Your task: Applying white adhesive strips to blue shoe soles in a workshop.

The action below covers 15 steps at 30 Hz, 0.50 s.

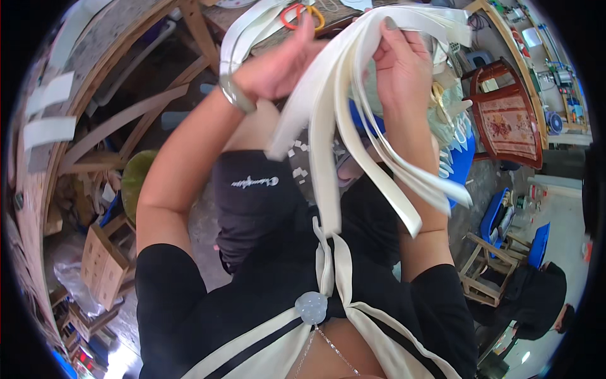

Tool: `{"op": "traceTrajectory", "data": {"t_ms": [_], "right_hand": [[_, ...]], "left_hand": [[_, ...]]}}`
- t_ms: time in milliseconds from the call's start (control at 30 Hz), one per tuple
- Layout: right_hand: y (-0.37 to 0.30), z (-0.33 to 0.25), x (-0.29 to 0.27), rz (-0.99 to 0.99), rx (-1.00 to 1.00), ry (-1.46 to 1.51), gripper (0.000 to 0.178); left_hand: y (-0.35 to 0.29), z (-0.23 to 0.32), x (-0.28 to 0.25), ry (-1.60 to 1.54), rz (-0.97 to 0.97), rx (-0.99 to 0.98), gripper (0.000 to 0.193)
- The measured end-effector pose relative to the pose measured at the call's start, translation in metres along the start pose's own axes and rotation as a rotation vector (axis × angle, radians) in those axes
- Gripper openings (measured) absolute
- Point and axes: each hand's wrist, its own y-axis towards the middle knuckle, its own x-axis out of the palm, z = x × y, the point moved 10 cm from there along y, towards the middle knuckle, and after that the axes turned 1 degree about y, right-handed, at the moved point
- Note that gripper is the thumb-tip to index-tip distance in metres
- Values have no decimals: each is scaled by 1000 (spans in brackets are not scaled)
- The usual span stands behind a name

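Observation:
A bundle of long white strips [341, 82], flat and ribbon-like, hangs fanned out above my lap. My right hand [404, 69] grips it near the top, thumb over the strips, and the loose ends droop toward me. Just left of the bundle is my left hand [284, 63], thumb raised apart from the fingers. Its fingertips pass behind the strips and are partly hidden. A pale bangle [236, 95] circles that wrist. Beyond the left hand, scissors [291, 17] with red-orange and yellow handles lie on the table, beside more white strips [243, 38].
A wooden-framed bench [95, 76] runs along the left, with white pieces [49, 129] on it. At right stand a chair with a patterned seat [508, 123] and a blue container [464, 155]. A person in black [536, 300] is farther right. Wooden crates [104, 268] sit lower left.

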Motion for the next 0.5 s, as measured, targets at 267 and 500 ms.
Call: {"op": "traceTrajectory", "data": {"t_ms": [267, 500], "right_hand": [[-54, 86, 14, 16, 251, 99, 19], [-99, 123, 62, -89, 257, -98, 19]], "left_hand": [[-138, -48, -40, -142, 382, -280, 47], [-199, -78, -22, 55, 225, -396, 86]]}}
